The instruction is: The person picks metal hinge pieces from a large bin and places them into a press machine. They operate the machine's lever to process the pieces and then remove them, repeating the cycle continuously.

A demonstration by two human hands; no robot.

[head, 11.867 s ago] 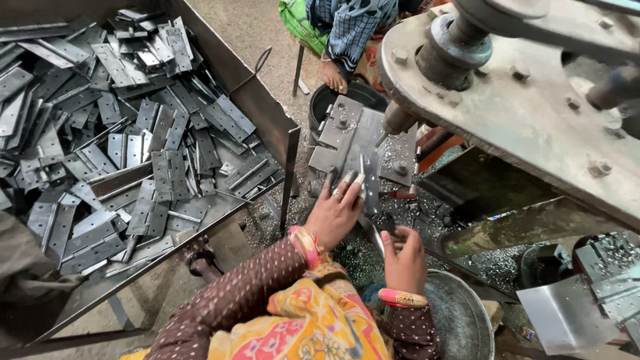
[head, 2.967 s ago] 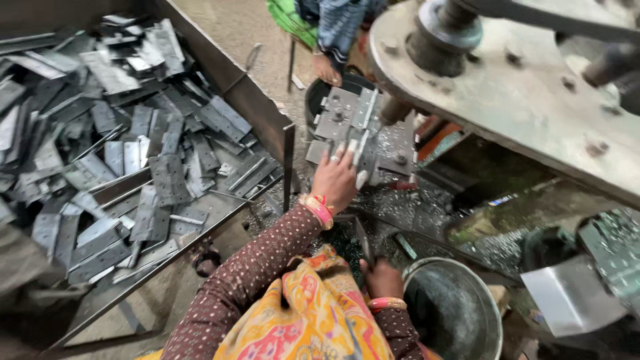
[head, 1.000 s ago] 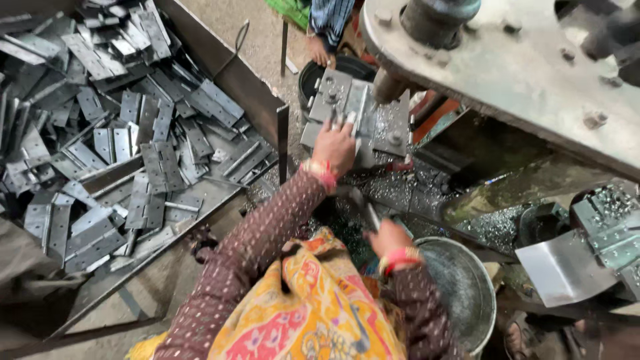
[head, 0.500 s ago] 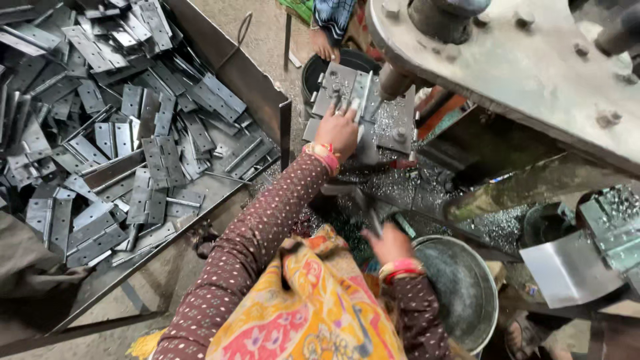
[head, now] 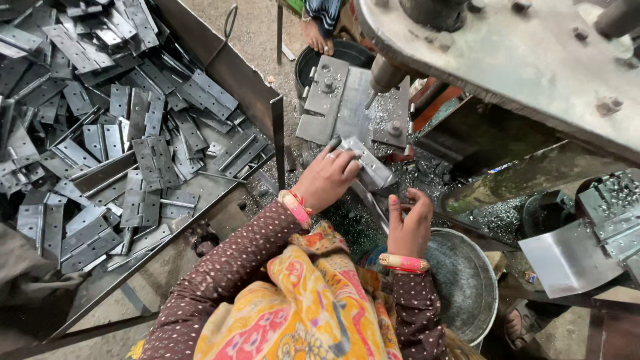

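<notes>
Hands (head: 363,200) over a swarf-strewn press bed (head: 353,100), hinge tray (head: 227,67) alongside.

gritty concrete floor (head: 257,40), daylight

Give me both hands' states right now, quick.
Left hand: closed on a grey metal hinge plate.
Right hand: open, fingers raised, holding nothing visible.

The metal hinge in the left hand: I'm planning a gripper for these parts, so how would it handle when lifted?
The metal hinge looks like flat steel plate, so probably stiff and heavy for its size. Its leaves may swing at the knuckle. The left hand grips it, and the bare surface seems smooth, possibly slippery.
</notes>
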